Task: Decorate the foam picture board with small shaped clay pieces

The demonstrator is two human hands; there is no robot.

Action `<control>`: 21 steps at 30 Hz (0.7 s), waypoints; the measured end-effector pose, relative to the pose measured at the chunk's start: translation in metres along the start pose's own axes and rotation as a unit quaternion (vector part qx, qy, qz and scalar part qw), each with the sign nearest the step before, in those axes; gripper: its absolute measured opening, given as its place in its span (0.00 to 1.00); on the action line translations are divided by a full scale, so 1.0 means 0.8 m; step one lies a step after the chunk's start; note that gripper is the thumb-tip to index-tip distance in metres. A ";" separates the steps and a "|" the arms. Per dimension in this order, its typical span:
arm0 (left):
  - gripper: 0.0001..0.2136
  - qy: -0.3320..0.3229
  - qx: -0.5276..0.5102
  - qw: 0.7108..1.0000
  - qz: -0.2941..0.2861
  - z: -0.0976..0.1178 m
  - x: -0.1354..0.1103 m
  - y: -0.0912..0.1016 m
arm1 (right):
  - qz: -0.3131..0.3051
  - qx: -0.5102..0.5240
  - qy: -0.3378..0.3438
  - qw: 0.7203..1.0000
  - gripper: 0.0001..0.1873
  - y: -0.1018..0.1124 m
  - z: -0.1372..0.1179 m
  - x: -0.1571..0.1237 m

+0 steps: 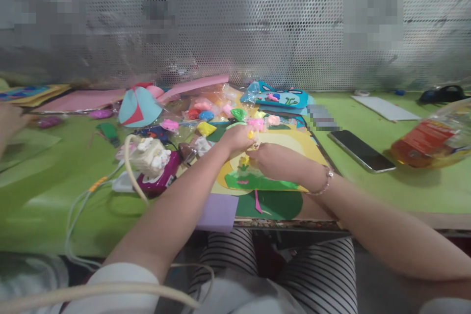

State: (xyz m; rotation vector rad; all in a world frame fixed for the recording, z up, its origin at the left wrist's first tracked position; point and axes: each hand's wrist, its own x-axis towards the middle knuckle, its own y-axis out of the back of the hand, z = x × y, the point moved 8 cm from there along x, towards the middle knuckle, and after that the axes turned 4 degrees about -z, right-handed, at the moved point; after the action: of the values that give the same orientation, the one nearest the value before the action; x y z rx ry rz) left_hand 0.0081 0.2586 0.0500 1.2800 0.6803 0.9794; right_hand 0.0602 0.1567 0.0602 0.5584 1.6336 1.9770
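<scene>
My left hand (pixel 237 138) is closed, with a small piece of yellow modelling clay (pixel 251 134) at its fingertips. Right beside it my right hand (pixel 272 158) has its fingers pinched together; what they hold is too small to make out. Both hands are over a yellow picture sheet (pixel 311 149). Along the sheet's lower edge runs a band of green clay (pixel 265 183), and a little yellow clay flower (pixel 244 160) stands out above it. Just beyond the fingers lie a pink clay packet (pixel 255 123) and a green one (pixel 239 114).
Left of my arms stand a purple power block (pixel 158 181) and a cream plug adapter (pixel 151 157) with cables. To the right are a phone (pixel 361 151) and an oil bottle (pixel 430 140). A perforated metal panel (pixel 235 34) closes off the back. Another person's hand (pixel 11 125) shows far left.
</scene>
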 end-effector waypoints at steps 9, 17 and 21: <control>0.16 -0.002 0.000 1.000 0.000 -0.002 0.003 -0.002 | -0.015 -0.009 -0.004 1.000 0.11 -0.002 -0.002 -0.002; 0.16 0.003 0.002 1.000 -0.009 -0.003 0.003 -0.002 | -0.006 -0.008 0.018 1.000 0.13 -0.006 -0.003 0.000; 0.17 0.006 0.005 1.000 -0.009 -0.004 0.005 -0.003 | -0.019 0.008 0.026 0.999 0.11 -0.012 -0.001 0.000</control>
State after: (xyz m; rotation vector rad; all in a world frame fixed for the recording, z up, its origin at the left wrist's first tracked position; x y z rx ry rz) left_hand 0.0080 0.2632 0.0473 1.2757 0.7059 0.9706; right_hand 0.0609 0.1574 0.0504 0.4836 1.6801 1.9676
